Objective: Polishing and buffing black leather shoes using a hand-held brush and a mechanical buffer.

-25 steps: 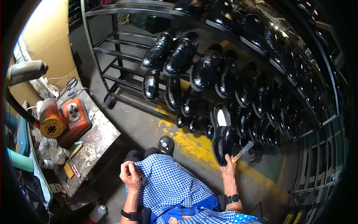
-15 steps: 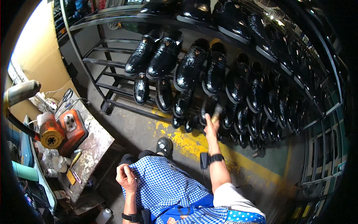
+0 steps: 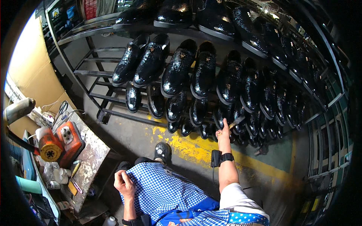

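My right hand (image 3: 223, 132) is stretched out toward the shoe rack, its fingers closed round a brush (image 3: 236, 121) with a light handle. The brush head lies close to the lower rows of shoes; whether it touches one I cannot tell. Glossy black slip-on shoes (image 3: 204, 69) with small gold-coloured ornaments stand in pairs along the rack (image 3: 98, 72). My left hand (image 3: 124, 184) is low beside the corner of my blue-and-white checked apron (image 3: 162, 184). Its fingers are curled in, and what they hold, if anything, is hidden.
At the left, a worn workbench (image 3: 94, 148) carries an orange-red machine (image 3: 69, 141), scissors (image 3: 63, 107), small containers and a yellow-handled tool (image 3: 76, 167). A cardboard sheet (image 3: 32, 64) stands behind it. Yellow paint (image 3: 184, 145) marks the floor before the rack.
My right hand and the brush have moved right along the lower shoes. The view has shifted, so the rack and bench appear farther left. My left hand stays by the apron.
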A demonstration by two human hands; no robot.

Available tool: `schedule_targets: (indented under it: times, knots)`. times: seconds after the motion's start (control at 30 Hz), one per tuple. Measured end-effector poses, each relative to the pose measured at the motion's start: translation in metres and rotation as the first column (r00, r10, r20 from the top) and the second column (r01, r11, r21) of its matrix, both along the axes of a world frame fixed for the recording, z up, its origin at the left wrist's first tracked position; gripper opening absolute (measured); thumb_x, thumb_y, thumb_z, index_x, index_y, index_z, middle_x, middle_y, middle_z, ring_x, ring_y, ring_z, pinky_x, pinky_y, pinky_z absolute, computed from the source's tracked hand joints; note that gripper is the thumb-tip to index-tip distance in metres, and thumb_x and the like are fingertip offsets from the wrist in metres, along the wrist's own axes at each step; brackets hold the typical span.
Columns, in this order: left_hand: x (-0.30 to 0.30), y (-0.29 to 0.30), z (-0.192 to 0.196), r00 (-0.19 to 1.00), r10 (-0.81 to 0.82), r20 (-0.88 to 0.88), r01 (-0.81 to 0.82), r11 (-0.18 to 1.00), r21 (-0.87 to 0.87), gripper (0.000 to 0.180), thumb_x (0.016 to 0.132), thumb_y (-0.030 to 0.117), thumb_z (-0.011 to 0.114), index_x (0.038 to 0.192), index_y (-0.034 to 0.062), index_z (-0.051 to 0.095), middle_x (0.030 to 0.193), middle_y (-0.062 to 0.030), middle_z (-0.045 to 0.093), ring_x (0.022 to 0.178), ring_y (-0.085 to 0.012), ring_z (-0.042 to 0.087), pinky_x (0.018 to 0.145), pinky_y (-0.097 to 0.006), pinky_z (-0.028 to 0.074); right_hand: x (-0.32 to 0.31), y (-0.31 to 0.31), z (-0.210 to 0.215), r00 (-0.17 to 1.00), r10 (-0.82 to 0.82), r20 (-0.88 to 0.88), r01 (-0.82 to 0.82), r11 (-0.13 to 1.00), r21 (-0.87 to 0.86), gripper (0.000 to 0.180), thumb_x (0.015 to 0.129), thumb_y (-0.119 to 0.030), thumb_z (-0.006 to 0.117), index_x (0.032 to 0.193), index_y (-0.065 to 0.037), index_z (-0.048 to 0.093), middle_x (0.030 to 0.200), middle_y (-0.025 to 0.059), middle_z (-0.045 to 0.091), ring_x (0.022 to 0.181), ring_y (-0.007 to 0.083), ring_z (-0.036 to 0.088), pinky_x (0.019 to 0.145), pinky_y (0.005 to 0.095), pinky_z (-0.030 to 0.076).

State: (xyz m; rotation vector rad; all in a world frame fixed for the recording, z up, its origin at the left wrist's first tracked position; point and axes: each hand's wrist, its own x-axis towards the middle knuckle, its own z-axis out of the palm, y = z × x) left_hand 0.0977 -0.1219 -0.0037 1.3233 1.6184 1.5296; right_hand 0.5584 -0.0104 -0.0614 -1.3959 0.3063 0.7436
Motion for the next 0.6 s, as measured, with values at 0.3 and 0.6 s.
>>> schedule_targets:
  times: [0.3, 0.6]
  knots:
    - [0.000, -0.005, 0.010, 0.975, 0.060, -0.214, -0.050, 0.998, 0.049, 0.014, 0.090, 0.011, 0.047, 0.083, 0.0012, 0.054, 0.054, 0.0040, 0.042, 0.043, -0.0019, 0.036, 0.041, -0.018, 0.027, -0.043, -0.118, -0.001, 0.947, 0.191, -0.259, -0.136, 0.967, 0.215, 0.042, 0.075, -0.050, 0.062, 0.088, -0.011, 0.060, 0.076, 0.0062, 0.063, 0.032, 0.0086, 0.030, 0.036, 0.0212, 0.026]
    - [-0.005, -0.003, -0.005, 0.981, 0.022, -0.194, -0.015, 0.999, 0.037, 0.010, 0.089, 0.007, 0.048, 0.085, 0.0010, 0.055, 0.057, 0.0045, 0.045, 0.044, -0.0012, 0.036, 0.041, -0.017, 0.028, -0.085, -0.219, 0.000, 0.692, 0.626, -0.359, -0.301, 0.703, 0.644, 0.046, 0.083, -0.046, 0.052, 0.094, -0.002, 0.059, 0.072, 0.0137, 0.062, 0.029, 0.0090, 0.031, 0.036, 0.0244, 0.028]
